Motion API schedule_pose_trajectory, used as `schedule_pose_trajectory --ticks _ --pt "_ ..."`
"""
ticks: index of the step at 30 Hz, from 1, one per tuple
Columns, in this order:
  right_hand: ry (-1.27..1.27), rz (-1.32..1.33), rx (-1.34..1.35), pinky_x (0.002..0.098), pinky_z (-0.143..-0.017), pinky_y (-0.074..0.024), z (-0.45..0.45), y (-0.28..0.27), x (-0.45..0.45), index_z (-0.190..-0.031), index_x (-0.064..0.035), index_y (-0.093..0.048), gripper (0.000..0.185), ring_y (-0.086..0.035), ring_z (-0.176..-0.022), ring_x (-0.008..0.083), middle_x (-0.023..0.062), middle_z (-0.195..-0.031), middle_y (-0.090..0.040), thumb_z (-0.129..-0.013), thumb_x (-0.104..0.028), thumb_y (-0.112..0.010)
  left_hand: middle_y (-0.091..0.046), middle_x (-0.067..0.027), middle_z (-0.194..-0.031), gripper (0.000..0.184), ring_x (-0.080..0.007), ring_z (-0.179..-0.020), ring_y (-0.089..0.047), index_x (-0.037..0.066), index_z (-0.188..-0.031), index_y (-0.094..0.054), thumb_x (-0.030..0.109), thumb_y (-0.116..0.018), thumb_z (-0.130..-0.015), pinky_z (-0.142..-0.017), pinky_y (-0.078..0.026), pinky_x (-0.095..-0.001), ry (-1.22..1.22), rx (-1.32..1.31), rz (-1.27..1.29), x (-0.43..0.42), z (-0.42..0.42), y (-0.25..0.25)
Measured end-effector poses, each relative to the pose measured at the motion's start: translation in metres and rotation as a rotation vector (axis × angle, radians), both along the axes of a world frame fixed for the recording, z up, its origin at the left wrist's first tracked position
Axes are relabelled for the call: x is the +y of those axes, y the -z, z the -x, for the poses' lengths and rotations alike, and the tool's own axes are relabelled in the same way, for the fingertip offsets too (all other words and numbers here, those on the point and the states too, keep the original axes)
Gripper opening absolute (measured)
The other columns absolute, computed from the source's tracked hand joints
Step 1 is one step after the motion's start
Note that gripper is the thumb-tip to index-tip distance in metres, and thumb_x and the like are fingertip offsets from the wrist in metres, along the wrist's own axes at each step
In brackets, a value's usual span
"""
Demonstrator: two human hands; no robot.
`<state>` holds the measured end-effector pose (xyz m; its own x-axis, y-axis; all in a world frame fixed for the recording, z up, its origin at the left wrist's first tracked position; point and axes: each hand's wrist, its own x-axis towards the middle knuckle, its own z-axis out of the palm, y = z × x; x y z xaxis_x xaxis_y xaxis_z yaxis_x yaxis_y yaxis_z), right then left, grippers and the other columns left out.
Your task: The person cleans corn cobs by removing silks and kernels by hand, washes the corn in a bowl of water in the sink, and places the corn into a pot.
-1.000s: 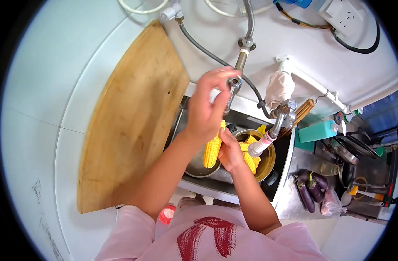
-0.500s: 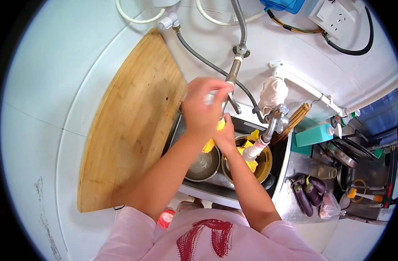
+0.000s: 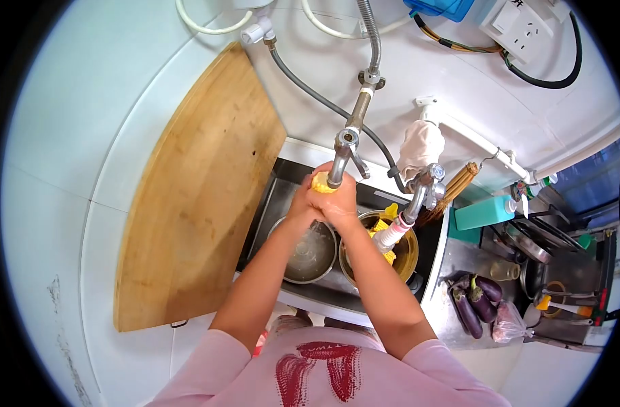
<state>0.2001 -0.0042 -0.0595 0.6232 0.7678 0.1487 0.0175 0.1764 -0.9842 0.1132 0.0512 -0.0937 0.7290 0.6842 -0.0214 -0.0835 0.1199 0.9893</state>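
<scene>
Under the spout of the metal tap [image 3: 346, 146], a yellow corn cob [image 3: 321, 182] is held in both hands. My left hand [image 3: 302, 205] closes round it from the left. My right hand [image 3: 338, 205] wraps it from the right, and the fingers of both hands meet. Most of the cob is hidden by the hands. Water drips below them into a round metal bowl [image 3: 312, 274] in the sink [image 3: 277, 192]. To the right stands a metal pot [image 3: 410, 261] with yellow corn pieces [image 3: 390, 257] in it, partly covered by a second tap [image 3: 425, 190].
A large wooden board [image 3: 195, 190] leans at the left of the sink. On the right counter lie several eggplants [image 3: 483, 306], a plastic bag [image 3: 510, 324] and a teal bottle [image 3: 485, 213]. A bundled brush [image 3: 456, 190] stands behind the second tap.
My left hand has come down from the tap handle onto the corn cob, beside my right hand. The cob now sits directly beneath the spout.
</scene>
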Motion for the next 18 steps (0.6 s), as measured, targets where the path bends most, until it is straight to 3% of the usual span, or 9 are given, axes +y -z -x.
schedule_pose_trajectory --ticks 2,5,9,11,12,14,16,17,18 --pt "-0.078 -0.003 0.087 0.0261 -0.067 -0.0491 -0.008 -0.007 0.001 -0.089 -0.0018 -0.058 0.031 -0.060 -0.072 0.0122 0.0049 -0.080 -0.063 -0.060 0.006 -0.066 -0.056 -0.0056 -0.112 0.059 -0.0179 -0.103 -0.055 0.005 -0.118 -0.046 0.003 -0.073 -0.066 -0.087 -0.044 -0.0308 0.413 0.207 0.173 0.009 0.006 0.001" --pt "-0.060 0.091 -0.049 0.0277 -0.068 -0.0492 -0.012 -0.004 -0.002 -0.092 -0.0010 -0.058 0.030 -0.060 -0.072 0.0125 0.0049 -0.079 -0.062 -0.063 0.001 -0.066 -0.060 -0.0039 -0.107 0.058 -0.0159 -0.100 -0.057 0.006 -0.119 -0.048 0.005 -0.073 -0.067 -0.083 -0.046 -0.0280 0.482 0.355 0.344 0.015 0.006 0.000" --pt "0.130 0.124 -0.250 0.0280 -0.074 -0.0483 0.007 0.003 -0.006 -0.102 -0.0019 -0.056 0.034 -0.059 -0.076 0.0129 0.0051 -0.083 -0.063 -0.070 -0.005 -0.068 -0.062 -0.0033 -0.105 0.052 -0.0139 -0.098 -0.058 0.006 -0.117 -0.052 0.007 -0.073 -0.069 -0.081 -0.048 -0.0284 0.187 0.173 0.059 0.009 -0.007 0.020" --pt "0.136 0.095 -0.107 0.0281 -0.076 -0.0478 0.011 -0.010 -0.006 -0.106 -0.0025 -0.055 0.037 -0.059 -0.079 0.0134 0.0055 -0.086 -0.062 -0.072 -0.007 -0.070 -0.061 -0.0035 -0.108 0.044 -0.0124 -0.097 -0.058 0.007 -0.114 -0.055 0.009 -0.070 -0.073 -0.081 -0.048 -0.0283 0.007 0.035 -0.149 0.000 -0.007 0.040" --pt "0.138 0.068 0.035 0.0283 -0.077 -0.0474 0.012 -0.013 -0.006 -0.110 -0.0032 -0.053 0.041 -0.059 -0.082 0.0138 0.0059 -0.089 -0.062 -0.074 -0.009 -0.071 -0.061 -0.0035 -0.108 0.044 -0.0124 -0.097 -0.058 0.007 -0.114 -0.055 0.009 -0.070 -0.073 -0.081 -0.048 -0.0283 0.006 0.035 -0.146 -0.003 -0.003 0.040" --pt "0.177 0.119 0.020 0.0287 -0.080 -0.0467 0.014 -0.001 -0.007 -0.116 -0.0043 -0.049 0.047 -0.058 -0.086 0.0149 0.0066 -0.091 -0.061 -0.077 -0.013 -0.074 -0.061 -0.0026 -0.107 0.041 -0.0133 -0.099 -0.057 0.006 -0.112 -0.055 0.008 -0.070 -0.074 -0.086 -0.046 -0.0293 0.063 0.088 0.233 -0.006 0.007 0.040" --pt "-0.048 0.195 -0.017 0.0321 -0.079 -0.0481 0.013 0.005 -0.019 -0.114 -0.0045 -0.049 0.051 -0.061 -0.086 0.0222 0.0093 -0.095 -0.061 -0.075 -0.021 -0.076 -0.060 -0.0039 -0.109 0.046 -0.0141 -0.101 -0.056 0.006 -0.116 -0.052 0.007 -0.069 -0.073 -0.088 -0.046 -0.0299 0.101 0.121 0.195 -0.004 0.005 0.034" --pt "-0.027 0.105 -0.246 0.0338 -0.079 -0.0489 0.012 0.010 -0.025 -0.113 -0.0045 -0.048 0.053 -0.063 -0.086 0.0258 0.0129 -0.094 -0.063 -0.073 -0.021 -0.078 -0.059 -0.0053 -0.111 0.051 -0.0150 -0.103 -0.055 0.006 -0.119 -0.049 0.006 -0.069 -0.072 -0.090 -0.045 -0.0305 0.131 0.158 0.164 -0.004 0.006 0.033" --pt "-0.032 0.109 -0.241 0.0338 -0.079 -0.0489 0.011 0.010 -0.029 -0.113 -0.0045 -0.048 0.053 -0.063 -0.086 0.0258 0.0129 -0.094 -0.063 -0.073 -0.021 -0.078 -0.058 -0.0066 -0.113 0.056 -0.0158 -0.105 -0.054 0.006 -0.122 -0.046 0.005 -0.069 -0.071 -0.092 -0.044 -0.0311 0.160 0.198 0.135 -0.005 0.010 0.030"
